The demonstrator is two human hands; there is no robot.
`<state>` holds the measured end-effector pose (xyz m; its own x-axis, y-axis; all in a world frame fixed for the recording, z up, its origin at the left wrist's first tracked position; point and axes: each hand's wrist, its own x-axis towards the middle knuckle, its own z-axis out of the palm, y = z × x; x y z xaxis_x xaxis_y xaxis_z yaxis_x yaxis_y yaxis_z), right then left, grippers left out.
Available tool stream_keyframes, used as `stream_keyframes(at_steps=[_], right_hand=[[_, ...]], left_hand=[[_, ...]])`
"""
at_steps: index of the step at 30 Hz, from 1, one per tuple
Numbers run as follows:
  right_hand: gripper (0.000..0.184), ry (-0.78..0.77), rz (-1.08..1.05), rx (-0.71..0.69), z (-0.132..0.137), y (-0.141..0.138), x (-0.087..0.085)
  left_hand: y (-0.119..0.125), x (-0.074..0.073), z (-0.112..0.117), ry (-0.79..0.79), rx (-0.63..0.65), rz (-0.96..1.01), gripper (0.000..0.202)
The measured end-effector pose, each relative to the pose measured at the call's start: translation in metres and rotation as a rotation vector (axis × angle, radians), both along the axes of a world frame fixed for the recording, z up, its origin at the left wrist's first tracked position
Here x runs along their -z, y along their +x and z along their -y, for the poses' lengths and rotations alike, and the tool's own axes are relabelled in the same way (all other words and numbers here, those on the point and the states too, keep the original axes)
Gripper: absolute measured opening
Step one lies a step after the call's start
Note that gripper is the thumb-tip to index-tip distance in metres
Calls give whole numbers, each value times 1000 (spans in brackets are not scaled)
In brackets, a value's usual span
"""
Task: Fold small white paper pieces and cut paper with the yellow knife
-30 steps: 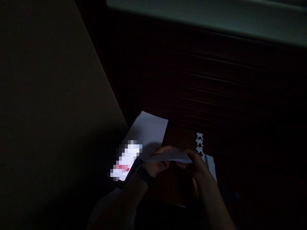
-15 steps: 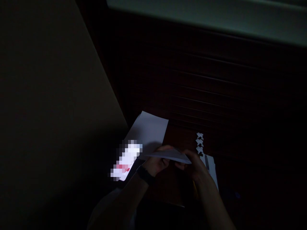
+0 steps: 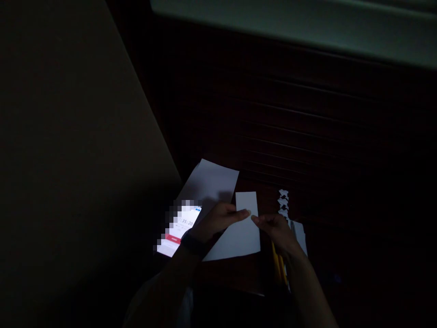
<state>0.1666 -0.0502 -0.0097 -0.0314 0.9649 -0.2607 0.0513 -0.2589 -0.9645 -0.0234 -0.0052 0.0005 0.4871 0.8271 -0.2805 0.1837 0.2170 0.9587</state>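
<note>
A white sheet of paper [image 3: 239, 239] is between my hands, low in the middle of the view. My left hand [image 3: 220, 219], with a dark watch [image 3: 193, 243] on the wrist, grips it from the left, thumb lying across its face. At the right edge of the sheet my right hand [image 3: 277, 231] is closed in a pinch, its fingertips close to the left thumb. The sheet's upper part is a narrow strip; its left side runs behind my left hand, so I cannot tell how it is folded.
Flat white paper [image 3: 213, 180] lies behind my left hand. A lit phone [image 3: 174, 239], partly pixelated, is at the left. Small folded paper pieces [image 3: 283, 201] line up at the right, above more white paper [image 3: 300, 234] and something yellow [image 3: 278, 264]. The room is dark.
The paper has swung from nearly edge-on to facing me, and now hangs lower. My left hand has shifted slightly left, its thumb now on the paper's face. The yellow thing shows more.
</note>
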Motion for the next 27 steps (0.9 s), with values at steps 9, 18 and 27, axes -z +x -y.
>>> stream_keyframes(at_steps=[9,18,27], right_hand=[[35,24,91,34,-2,1,11],[37,33,177,78,-2,1,-1],[39,14,262,47,-4,1,-7]], left_hand=[[14,2,-1,37,-81,-15,37],[14,5,-1,41,-60,31,37],[17,7,-2,-5,-109,46,34]])
